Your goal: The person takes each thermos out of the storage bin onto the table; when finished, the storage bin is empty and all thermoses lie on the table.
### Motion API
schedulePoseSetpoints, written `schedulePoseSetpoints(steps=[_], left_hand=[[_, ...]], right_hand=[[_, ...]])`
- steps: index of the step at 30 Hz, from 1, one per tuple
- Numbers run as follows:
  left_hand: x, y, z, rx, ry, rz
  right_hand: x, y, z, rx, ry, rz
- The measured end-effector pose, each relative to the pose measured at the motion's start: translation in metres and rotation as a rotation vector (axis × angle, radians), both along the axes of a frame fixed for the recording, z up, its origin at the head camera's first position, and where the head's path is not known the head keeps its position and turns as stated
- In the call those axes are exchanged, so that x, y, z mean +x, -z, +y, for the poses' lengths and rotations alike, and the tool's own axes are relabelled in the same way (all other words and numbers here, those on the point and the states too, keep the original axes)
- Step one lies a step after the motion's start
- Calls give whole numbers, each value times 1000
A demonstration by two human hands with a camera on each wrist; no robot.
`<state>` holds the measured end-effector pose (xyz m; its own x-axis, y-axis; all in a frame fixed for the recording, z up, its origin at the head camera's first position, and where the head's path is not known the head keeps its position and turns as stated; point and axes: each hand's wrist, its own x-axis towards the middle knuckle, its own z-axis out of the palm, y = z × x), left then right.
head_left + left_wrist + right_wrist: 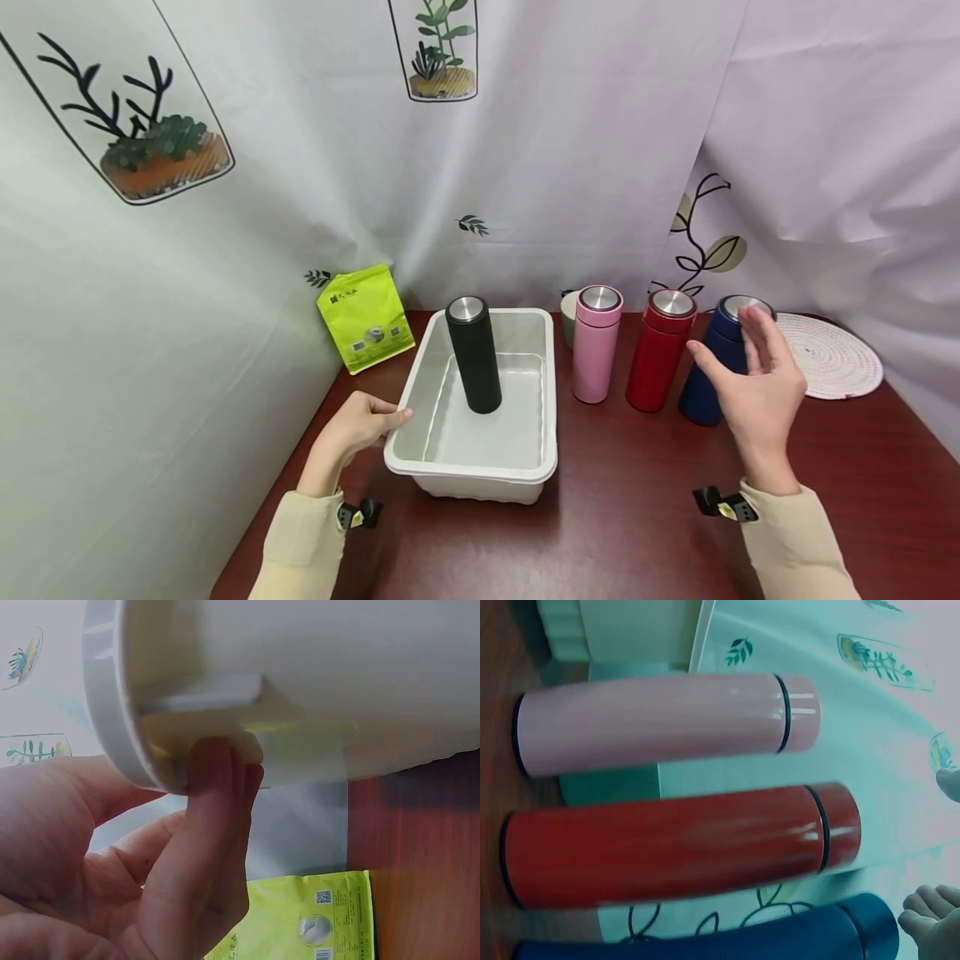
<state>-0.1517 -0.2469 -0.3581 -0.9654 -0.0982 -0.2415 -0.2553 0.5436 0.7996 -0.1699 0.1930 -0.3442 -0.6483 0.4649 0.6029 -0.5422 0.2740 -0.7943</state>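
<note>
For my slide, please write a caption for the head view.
Left hand grips the white tub holding a black flask; right hand reaches the blue flask.

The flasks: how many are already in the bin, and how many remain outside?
One is in: the black flask stands in the bin. The left hand holds the rim. The right hand is open at the blue flask. Pink and red wait on the table.

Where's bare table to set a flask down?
Bare table in front of the flasks, between the bin and right hand. Crowded at the back: pink flask, red flask and blue flask stand close together.
</note>
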Motion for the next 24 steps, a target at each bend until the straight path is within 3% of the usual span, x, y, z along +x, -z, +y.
schedulePoseSetpoints(steps=[16,24], left_hand=[[-1,1,0,7,1,-6],[-1,0,-1,-1,-1,-14]], right_hand=[[-9,7,-46,-9,-172,-23],[-12,15,-75,51,-264,-45]])
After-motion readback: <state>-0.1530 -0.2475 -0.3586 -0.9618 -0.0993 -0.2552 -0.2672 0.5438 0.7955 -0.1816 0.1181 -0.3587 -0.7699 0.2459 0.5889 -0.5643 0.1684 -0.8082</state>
